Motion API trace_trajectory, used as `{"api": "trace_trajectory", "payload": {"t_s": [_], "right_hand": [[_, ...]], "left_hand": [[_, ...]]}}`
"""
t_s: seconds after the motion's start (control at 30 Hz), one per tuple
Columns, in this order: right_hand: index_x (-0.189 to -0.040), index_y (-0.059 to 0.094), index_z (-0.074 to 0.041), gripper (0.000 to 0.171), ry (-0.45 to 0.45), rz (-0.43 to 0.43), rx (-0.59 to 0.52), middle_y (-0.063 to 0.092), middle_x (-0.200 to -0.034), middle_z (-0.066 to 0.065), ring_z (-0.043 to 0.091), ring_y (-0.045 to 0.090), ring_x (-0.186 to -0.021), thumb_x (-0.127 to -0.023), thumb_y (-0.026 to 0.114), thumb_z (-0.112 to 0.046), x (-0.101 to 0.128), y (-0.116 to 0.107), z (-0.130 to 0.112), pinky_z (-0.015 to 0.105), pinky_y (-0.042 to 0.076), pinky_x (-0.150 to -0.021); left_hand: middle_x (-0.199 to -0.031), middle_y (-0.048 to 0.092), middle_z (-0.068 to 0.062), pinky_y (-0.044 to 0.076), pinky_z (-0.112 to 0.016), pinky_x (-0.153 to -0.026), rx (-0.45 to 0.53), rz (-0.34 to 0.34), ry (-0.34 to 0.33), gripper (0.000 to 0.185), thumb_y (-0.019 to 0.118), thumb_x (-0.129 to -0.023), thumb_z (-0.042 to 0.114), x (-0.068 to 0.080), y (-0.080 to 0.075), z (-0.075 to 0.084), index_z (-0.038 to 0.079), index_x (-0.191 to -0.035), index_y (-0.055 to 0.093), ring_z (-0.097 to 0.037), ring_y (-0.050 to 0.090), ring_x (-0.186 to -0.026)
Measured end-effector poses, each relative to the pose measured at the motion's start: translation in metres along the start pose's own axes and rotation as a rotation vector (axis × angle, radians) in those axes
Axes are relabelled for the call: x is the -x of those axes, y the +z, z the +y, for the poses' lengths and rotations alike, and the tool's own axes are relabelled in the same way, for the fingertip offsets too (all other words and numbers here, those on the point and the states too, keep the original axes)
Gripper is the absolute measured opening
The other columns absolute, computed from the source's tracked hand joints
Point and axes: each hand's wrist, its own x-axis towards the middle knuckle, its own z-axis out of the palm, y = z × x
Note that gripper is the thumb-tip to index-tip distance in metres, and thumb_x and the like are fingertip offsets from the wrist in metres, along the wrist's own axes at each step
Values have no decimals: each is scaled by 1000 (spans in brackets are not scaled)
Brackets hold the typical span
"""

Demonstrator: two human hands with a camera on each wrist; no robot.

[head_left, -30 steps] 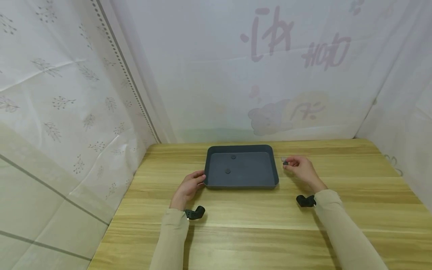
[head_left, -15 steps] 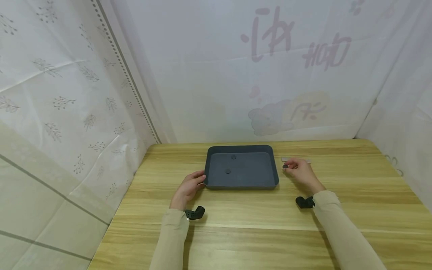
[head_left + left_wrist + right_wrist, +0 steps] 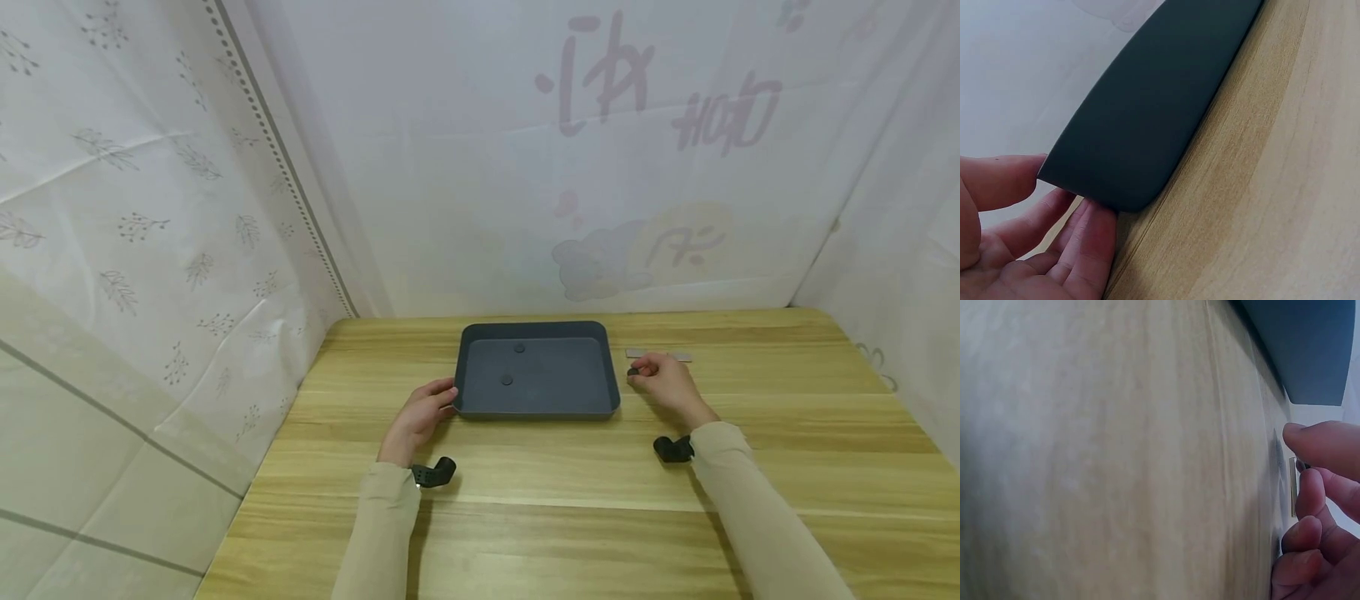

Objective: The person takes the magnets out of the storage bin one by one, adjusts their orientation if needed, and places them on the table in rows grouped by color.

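Note:
A dark grey rectangular tray (image 3: 555,383) lies on the wooden table, with two small dark round discs, one disc (image 3: 520,348) farther back and another disc (image 3: 506,380) nearer the front. My left hand (image 3: 422,417) holds the tray's left side, thumb (image 3: 1007,178) at the rim and fingers against the outer wall. To the right of the tray, my right hand (image 3: 670,387) pinches a small dark round disc (image 3: 633,372) between thumb and fingertips, low over the table. In the right wrist view the fingers mostly hide that disc.
A thin grey strip (image 3: 637,353) lies behind my right hand, which partly covers it. Pale printed curtains (image 3: 465,167) hang behind and beside the table. The bare wooden tabletop (image 3: 540,517) extends in front of the tray.
My right hand has shifted slightly toward me with the pinched disc, so more of the grey strip shows behind it. The left hand and the tray have stayed in place.

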Motion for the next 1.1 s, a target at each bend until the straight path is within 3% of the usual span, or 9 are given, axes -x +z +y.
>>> {"api": "trace_trajectory", "payload": {"t_s": [0.53, 0.87, 1.1], "right_hand": [[-110, 67, -1, 26, 47, 7, 78, 65, -95, 15, 27, 60, -85, -90, 66, -18, -3, 5, 1, 38, 47, -70], [-112, 66, -2, 26, 67, -3, 93, 65, -100, 17, 30, 60, -88, -92, 63, -20, -2, 5, -1, 41, 47, -71], [-113, 65, -2, 27, 76, 0, 90, 64, -101, 18, 31, 60, -89, -92, 63, -20, -2, 5, -1, 41, 47, -71]], "left_hand": [[-143, 41, -29, 39, -47, -109, -3, 22, 3, 44, 44, -102, 5, 2, 1, -1, -10, -142, 37, -38, 45, -128], [-141, 44, -26, 42, -43, -107, -8, 30, -2, 43, 45, -101, 6, 1, 1, -1, -8, -142, 39, -29, 52, -121], [-142, 42, -27, 41, -44, -108, 1, 20, -6, 44, 45, -101, 6, -1, 0, -2, -9, -142, 37, -35, 48, -127]]}}
